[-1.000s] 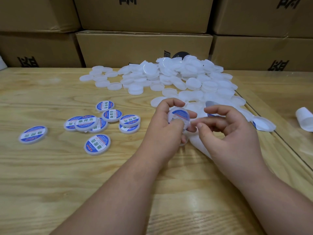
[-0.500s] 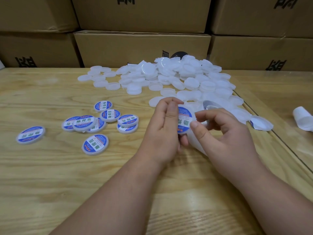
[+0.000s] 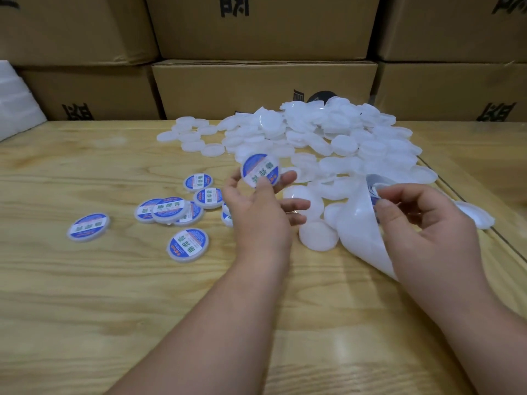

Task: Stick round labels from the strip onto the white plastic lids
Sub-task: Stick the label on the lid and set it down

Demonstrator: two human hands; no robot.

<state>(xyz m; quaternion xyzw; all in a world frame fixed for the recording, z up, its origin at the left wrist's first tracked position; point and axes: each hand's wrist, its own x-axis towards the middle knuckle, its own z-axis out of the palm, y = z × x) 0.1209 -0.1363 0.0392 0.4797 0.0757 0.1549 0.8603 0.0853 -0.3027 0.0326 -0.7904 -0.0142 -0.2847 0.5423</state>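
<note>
Cardboard boxes (image 3: 265,86) fill the top of the frame behind the wooden table (image 3: 85,309). Big heap of plain white lids (image 3: 328,132) upper centre, finished labelled lids (image 3: 171,209) centre-left. Right hand (image 3: 425,223) pinches the curling label strip (image 3: 359,223) at centre-right; left hand (image 3: 256,212) grips one labelled lid (image 3: 261,170) between thumb and fingertips, mid-frame.

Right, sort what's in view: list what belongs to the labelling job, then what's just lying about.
Job:
labelled lid in left hand
label strip in right hand
blank lids
finished lids

Lying about:
cardboard boxes
white foam
dark object behind the pile
</note>
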